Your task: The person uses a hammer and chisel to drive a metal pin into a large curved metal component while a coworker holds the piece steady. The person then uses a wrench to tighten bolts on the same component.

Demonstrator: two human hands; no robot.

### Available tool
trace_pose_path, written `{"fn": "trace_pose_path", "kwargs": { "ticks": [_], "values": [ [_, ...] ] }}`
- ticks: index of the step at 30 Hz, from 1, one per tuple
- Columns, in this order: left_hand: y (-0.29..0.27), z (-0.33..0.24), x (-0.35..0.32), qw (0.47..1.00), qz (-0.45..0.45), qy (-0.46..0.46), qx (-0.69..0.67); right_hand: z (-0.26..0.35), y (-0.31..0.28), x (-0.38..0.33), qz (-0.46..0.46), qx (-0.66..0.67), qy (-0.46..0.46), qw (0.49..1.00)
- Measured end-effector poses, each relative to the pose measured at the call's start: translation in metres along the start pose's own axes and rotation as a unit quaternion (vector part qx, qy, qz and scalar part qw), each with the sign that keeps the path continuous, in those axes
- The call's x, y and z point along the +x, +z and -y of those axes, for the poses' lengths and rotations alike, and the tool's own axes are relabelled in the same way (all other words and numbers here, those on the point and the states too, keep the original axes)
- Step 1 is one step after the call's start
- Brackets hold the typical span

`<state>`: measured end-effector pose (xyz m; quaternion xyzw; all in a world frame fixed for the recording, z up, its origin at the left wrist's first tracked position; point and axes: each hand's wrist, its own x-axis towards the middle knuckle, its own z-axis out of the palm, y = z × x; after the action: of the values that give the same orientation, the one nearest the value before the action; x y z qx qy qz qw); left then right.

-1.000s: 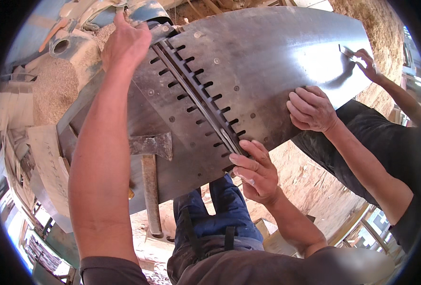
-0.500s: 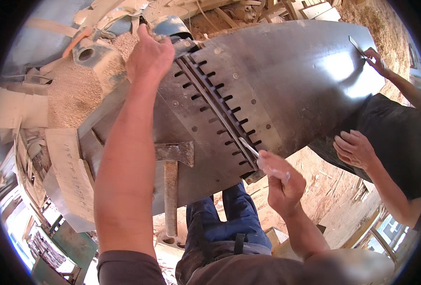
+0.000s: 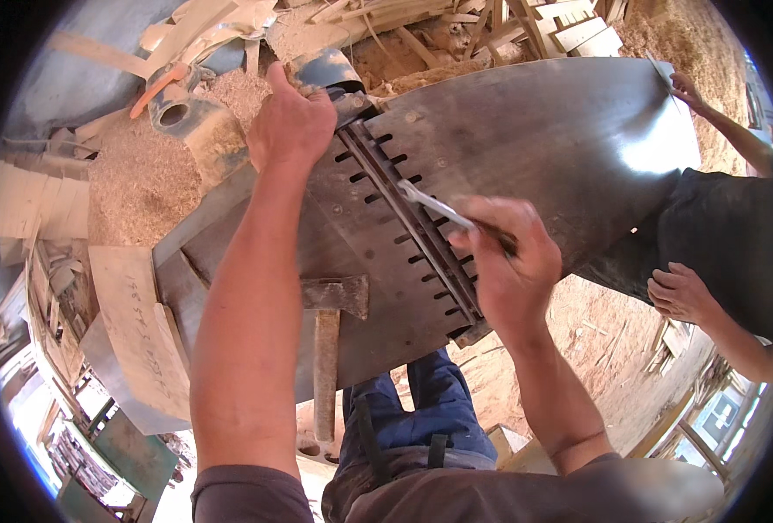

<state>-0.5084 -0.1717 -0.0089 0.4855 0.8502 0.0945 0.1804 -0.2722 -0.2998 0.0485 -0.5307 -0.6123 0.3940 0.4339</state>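
Observation:
A large grey metal machine table (image 3: 526, 131) spans the view, cut across by a slot with notched edges and a long cutter head (image 3: 421, 234) in it. My right hand (image 3: 513, 266), blurred by motion, is closed round a slim silver wrench (image 3: 439, 207). The wrench's tip lies over the slot, about midway along. At the slot's far end, beside a dusty blue-grey rounded housing (image 3: 327, 71), my left hand (image 3: 292, 122) is closed. What its fingers grip is hidden. A hammer (image 3: 325, 370) with a wooden handle lies on the table left of the slot, handle toward me.
Across the right side, a co-worker's hand (image 3: 686, 90) holds a thin flat piece at the table's far right corner; their other hand (image 3: 678, 292) hangs nearer. Boards (image 3: 134, 322) lie at the table's left. Sawdust (image 3: 138, 187) and wood scraps (image 3: 569, 30) are heaped behind.
My right hand has moved the wrench up along the slot, away from its near end. The co-worker's far hand has shifted toward the table's corner. My left hand stays at the far end.

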Motion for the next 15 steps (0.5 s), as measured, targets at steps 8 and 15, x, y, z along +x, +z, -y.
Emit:
{"fn": "trace_pose_path", "kwargs": {
  "ticks": [8,15],
  "values": [
    [-0.001,0.001,-0.001,1.0,0.01,-0.001,-0.023,-0.002,0.031,-0.001,0.025,-0.085,-0.038,0.995],
    [-0.006,0.001,-0.001,0.999,0.028,-0.011,-0.036,0.012,0.054,0.059,-0.003,-0.021,0.016,1.0]
  ]
}}
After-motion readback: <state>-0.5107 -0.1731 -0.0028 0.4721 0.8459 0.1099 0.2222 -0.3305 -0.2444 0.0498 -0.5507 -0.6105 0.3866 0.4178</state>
